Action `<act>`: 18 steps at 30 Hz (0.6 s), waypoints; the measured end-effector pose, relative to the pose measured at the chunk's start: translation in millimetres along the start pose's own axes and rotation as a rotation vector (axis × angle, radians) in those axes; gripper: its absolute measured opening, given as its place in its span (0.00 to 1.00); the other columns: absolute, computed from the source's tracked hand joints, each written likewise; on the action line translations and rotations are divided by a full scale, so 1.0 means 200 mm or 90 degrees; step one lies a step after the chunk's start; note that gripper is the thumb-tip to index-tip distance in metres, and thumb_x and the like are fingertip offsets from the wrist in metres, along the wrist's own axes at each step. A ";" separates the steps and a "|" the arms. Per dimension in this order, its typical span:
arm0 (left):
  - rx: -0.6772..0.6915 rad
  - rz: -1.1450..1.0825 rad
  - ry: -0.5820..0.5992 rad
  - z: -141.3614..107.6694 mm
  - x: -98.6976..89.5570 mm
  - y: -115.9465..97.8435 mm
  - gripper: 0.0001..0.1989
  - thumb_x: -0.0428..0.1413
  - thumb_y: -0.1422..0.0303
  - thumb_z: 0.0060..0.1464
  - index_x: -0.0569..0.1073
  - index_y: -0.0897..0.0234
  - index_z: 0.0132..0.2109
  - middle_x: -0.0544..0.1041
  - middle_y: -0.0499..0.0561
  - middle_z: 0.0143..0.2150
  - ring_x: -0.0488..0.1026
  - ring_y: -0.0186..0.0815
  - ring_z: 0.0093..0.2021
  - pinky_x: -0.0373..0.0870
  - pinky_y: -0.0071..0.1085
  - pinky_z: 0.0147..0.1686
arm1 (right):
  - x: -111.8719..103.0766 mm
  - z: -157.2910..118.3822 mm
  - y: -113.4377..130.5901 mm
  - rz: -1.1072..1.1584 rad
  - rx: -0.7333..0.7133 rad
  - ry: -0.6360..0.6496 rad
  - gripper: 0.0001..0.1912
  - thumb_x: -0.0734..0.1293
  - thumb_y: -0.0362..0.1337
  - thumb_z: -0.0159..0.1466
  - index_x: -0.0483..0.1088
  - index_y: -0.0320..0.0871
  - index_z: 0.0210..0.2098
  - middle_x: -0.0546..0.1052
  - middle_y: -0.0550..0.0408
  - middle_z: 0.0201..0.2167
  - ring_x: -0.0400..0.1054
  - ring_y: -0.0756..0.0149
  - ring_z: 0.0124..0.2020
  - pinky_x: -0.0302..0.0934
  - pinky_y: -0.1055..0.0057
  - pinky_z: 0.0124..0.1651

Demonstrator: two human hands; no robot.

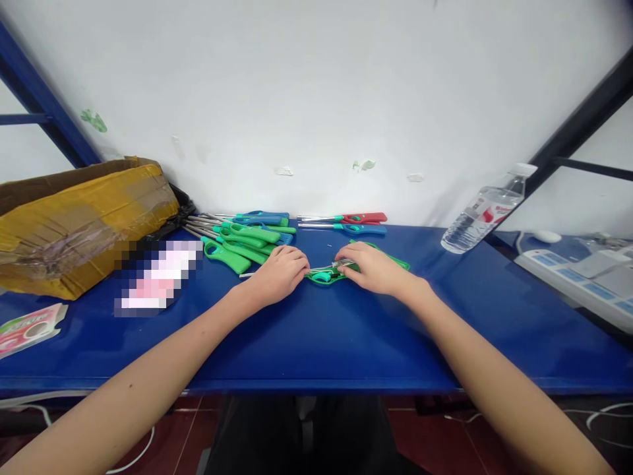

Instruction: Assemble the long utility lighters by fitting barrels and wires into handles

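Observation:
A long-nosed gas lighter [324, 278] with a green handle lies in the middle of the blue table, its casing apparently opened, with a turquoise trigger inside. My left hand [281, 272] is closed on its front end, and the metal barrel sticks out to the left beneath the fingers. Over the handle, my right hand [374, 266] has thumb and fingers pinched at a small pale or metallic part inside the casing; the fingers partly hide it. Another piece of green casing edge shows behind the right hand. Just left lies a pile of green and blue gas lighters [247, 241].
Red and blue gas lighters [363, 223] lie by the wall. At left stand a taped cardboard box [93, 231], a blurred pink packet [161, 277] and a printed card [30, 330]. A water bottle [487, 210] stands right, near a white power strip [573, 280].

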State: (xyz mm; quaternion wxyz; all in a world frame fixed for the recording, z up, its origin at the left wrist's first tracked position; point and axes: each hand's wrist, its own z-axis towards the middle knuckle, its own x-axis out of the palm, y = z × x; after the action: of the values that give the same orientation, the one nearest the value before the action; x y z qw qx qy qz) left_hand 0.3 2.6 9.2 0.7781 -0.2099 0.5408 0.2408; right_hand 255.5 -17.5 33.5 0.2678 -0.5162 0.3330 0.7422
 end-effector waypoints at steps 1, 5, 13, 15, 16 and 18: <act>0.001 0.002 0.001 0.00 0.00 0.00 0.15 0.45 0.68 0.69 0.75 0.65 0.43 0.77 0.56 0.47 0.70 0.44 0.53 0.62 0.43 0.55 | -0.01 0.00 0.01 0.000 -0.006 0.002 0.10 0.63 0.36 0.68 0.75 0.42 0.43 0.79 0.44 0.45 0.71 0.52 0.49 0.64 0.56 0.53; 0.002 0.011 -0.002 0.00 0.00 0.00 0.13 0.46 0.69 0.69 0.74 0.66 0.43 0.77 0.55 0.46 0.69 0.44 0.53 0.61 0.42 0.55 | -0.02 0.00 0.02 0.008 -0.017 0.039 0.08 0.64 0.36 0.67 0.76 0.42 0.39 0.79 0.47 0.44 0.72 0.56 0.46 0.65 0.59 0.51; 0.001 0.003 -0.002 0.00 0.00 -0.01 0.12 0.46 0.71 0.69 0.73 0.65 0.43 0.78 0.52 0.44 0.71 0.41 0.49 0.61 0.39 0.52 | -0.02 0.00 0.03 -0.004 0.002 0.061 0.09 0.65 0.33 0.66 0.79 0.43 0.38 0.80 0.50 0.46 0.75 0.58 0.45 0.65 0.62 0.49; 0.000 0.006 0.006 0.01 0.00 -0.01 0.12 0.46 0.71 0.69 0.74 0.65 0.43 0.78 0.52 0.42 0.72 0.41 0.48 0.62 0.39 0.51 | -0.02 0.00 0.05 -0.018 0.009 0.058 0.09 0.66 0.33 0.66 0.79 0.43 0.38 0.80 0.50 0.46 0.75 0.58 0.44 0.65 0.63 0.47; -0.002 0.007 0.009 0.01 0.00 -0.01 0.12 0.46 0.71 0.69 0.74 0.65 0.43 0.78 0.52 0.42 0.72 0.41 0.48 0.62 0.39 0.51 | -0.02 0.00 0.06 -0.027 0.013 0.057 0.08 0.66 0.34 0.65 0.79 0.44 0.37 0.80 0.50 0.46 0.75 0.58 0.43 0.65 0.63 0.46; -0.005 0.008 0.013 0.01 0.00 -0.01 0.12 0.46 0.71 0.69 0.74 0.65 0.43 0.78 0.52 0.42 0.72 0.41 0.48 0.62 0.39 0.51 | -0.02 0.00 0.08 -0.045 0.018 0.054 0.08 0.66 0.34 0.64 0.79 0.44 0.35 0.81 0.51 0.45 0.76 0.59 0.41 0.65 0.65 0.43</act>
State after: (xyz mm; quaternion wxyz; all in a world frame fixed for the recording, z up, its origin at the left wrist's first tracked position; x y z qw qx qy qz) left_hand 3.0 0.9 10.1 0.7702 -0.2122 0.5489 0.2459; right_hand 245.5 -27.7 40.5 0.2872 -0.5546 0.3363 0.7049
